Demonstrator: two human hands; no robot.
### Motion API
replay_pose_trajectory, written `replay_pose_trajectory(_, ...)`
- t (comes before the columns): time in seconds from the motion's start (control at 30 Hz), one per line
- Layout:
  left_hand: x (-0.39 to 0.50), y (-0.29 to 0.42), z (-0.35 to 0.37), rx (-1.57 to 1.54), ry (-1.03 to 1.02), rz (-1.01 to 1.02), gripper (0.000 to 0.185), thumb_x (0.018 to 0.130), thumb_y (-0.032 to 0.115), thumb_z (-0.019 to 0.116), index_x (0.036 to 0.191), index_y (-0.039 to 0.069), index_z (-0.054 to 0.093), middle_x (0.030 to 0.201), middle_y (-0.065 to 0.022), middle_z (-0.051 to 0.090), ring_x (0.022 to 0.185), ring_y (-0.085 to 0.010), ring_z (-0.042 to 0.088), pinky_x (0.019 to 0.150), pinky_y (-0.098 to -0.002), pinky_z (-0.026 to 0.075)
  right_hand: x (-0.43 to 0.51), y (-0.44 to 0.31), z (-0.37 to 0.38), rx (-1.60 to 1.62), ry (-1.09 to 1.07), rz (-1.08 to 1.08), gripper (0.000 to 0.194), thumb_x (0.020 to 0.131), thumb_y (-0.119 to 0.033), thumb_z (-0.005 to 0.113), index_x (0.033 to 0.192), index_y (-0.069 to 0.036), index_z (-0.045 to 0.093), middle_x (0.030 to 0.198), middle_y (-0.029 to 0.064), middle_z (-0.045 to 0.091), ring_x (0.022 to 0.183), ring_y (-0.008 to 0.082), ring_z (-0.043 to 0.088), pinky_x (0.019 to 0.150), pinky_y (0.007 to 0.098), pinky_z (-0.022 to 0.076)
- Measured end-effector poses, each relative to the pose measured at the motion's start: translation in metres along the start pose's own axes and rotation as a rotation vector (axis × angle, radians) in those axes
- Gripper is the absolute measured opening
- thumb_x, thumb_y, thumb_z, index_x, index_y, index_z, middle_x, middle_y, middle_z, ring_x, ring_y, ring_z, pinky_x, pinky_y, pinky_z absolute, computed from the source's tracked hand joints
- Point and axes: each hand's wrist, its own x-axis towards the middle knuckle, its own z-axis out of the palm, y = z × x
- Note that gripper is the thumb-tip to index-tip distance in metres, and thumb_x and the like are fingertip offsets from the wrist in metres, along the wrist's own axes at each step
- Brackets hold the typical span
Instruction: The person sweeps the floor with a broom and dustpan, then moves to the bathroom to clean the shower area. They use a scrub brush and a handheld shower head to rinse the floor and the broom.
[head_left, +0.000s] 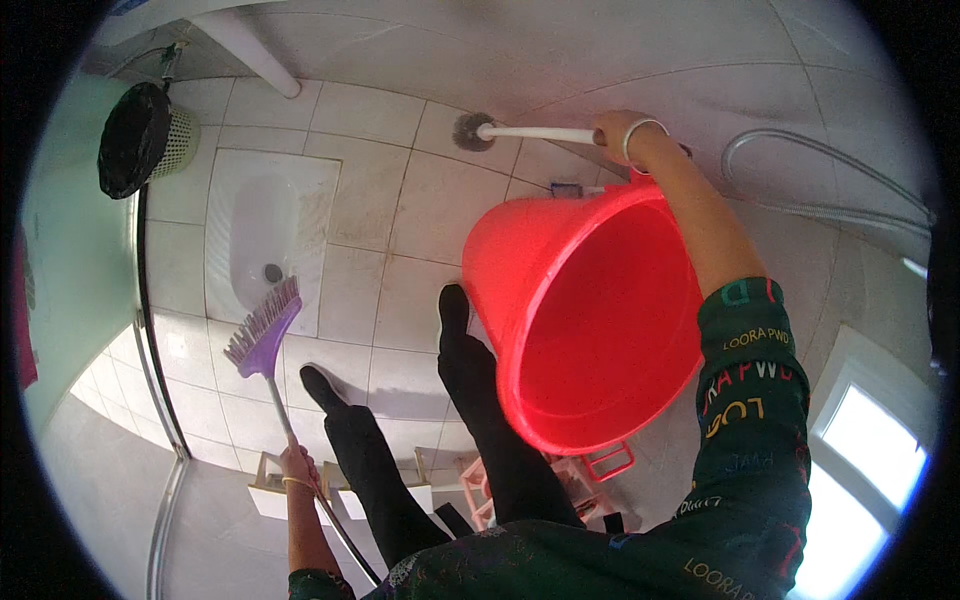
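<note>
My left hand (298, 463) is closed around the metal handle of a floor brush with a purple head (271, 339); its bristles are over the near edge of the white squat toilet (262, 202). In my right hand (626, 137) is the white handle of a round toilet brush (474, 132), whose grey bristle head points left, over the tiles by the wall. Below my right hand a large red plastic bucket (510, 255) leans with its mouth towards me. The bucket's handle is partly hidden near my right wrist, and whether my hand also holds it I cannot tell.
A bin (180, 142) with a black bag stands at the upper left, near a glass partition (82, 225). A white pipe (251, 52) comes down by the wall. A shower hose (825, 154) hangs at the right. Pink plastic racks (581, 480) stand behind my legs.
</note>
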Motion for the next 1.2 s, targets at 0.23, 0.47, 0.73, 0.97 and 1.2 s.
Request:
replay_pose_trajectory(0.23,-0.043,0.016,0.048,0.071,-0.047,0.015,0.045,0.089,0.05,0.049,0.064,0.013,0.043,0.042,-0.0001,0.035,0.028,-0.0126,0.032,0.025,-0.0294,0.024,0.045,0.084,0.061,0.108,-0.209,0.023,0.03,0.082,-0.02,0.059,0.108,-0.005,0.063,0.097,0.0179,0.064,0.078,0.0298,0.064,0.07,0.0403,0.0491)
replay_pose_trajectory(0.47,-0.044,0.033,0.074,0.124,-0.008,0.052,0.042,0.09,0.048,0.049,0.065,0.015,0.044,0.042,0.0032,0.034,0.028,-0.0096,0.03,0.025,-0.0264,0.024,0.031,0.187,0.152,0.52,-0.4,0.259,0.039,0.082,-0.013,0.061,0.122,-0.015,0.058,0.086,0.0077,0.065,0.067,0.0168,0.059,0.057,0.0335,0.0475)
replay_pose_trajectory(0.73,-0.035,0.044,0.08,0.099,0.002,0.023,0.048,0.088,0.053,0.05,0.062,0.014,0.042,0.04,0.0021,0.032,0.025,-0.0108,0.03,0.022,-0.0277,0.022,0.029,0.242,0.254,0.537,-0.283,0.256,0.032,0.086,-0.026,0.058,0.115,-0.011,0.06,0.085,0.0066,0.065,0.069,0.0172,0.057,0.061,0.0321,0.0467)
replay_pose_trajectory(0.97,-0.038,0.041,0.077,0.143,0.007,0.037,0.047,0.088,0.052,0.05,0.064,0.012,0.042,0.04,0.0009,0.034,0.025,-0.0122,0.032,0.022,-0.0288,0.025,0.032,0.281,0.281,0.593,-0.185,0.387,0.03,0.086,-0.03,0.057,0.107,-0.009,0.062,0.086,0.0091,0.066,0.073,0.0203,0.06,0.063,0.0339,0.0478)
replay_pose_trajectory(1.2,-0.024,0.043,0.067,0.155,-0.038,0.085,0.047,0.087,0.053,0.051,0.064,0.013,0.042,0.041,0.0009,0.034,0.025,-0.0128,0.032,0.023,-0.0293,0.026,-0.016,0.274,0.315,0.841,0.256,0.632,0.031,0.085,-0.033,0.055,0.099,-0.007,0.064,0.086,0.0116,0.066,0.076,0.0233,0.062,0.065,0.0357,0.0488)
